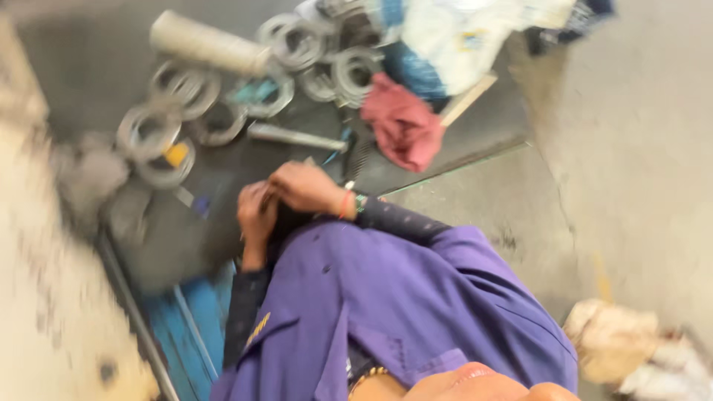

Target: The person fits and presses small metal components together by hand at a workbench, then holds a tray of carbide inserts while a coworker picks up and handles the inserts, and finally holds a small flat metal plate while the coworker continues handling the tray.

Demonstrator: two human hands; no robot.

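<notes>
Close against the chest, both hands meet over something small and dark that the blur will not let me name. The right hand (301, 187) lies on top, fingers curled down and closed over the left hand's fingertips; whether it actually grips the dark thing I cannot tell. The left hand (256, 215) sits just below and to the left of it, fingers bent up and pinched together, touching the right hand; what it holds, if anything, is hidden. Both wrists are flexed, the forearms drawn in from a purple jacket (416, 297), the right wrist wearing a red-orange thread and a green band (353, 203).

Beyond the hands, on the dark bench top (223, 178), lies a slim metal rod (297, 137), near the right hand's knuckles. Farther out a scatter of grey metal rings (186, 89) spreads to the left and ahead, with a pale cylinder (208, 44) resting across them. Ahead and to the right of the hands a crumpled red cloth (405, 122) lies against a white and blue bundle (453, 37).
</notes>
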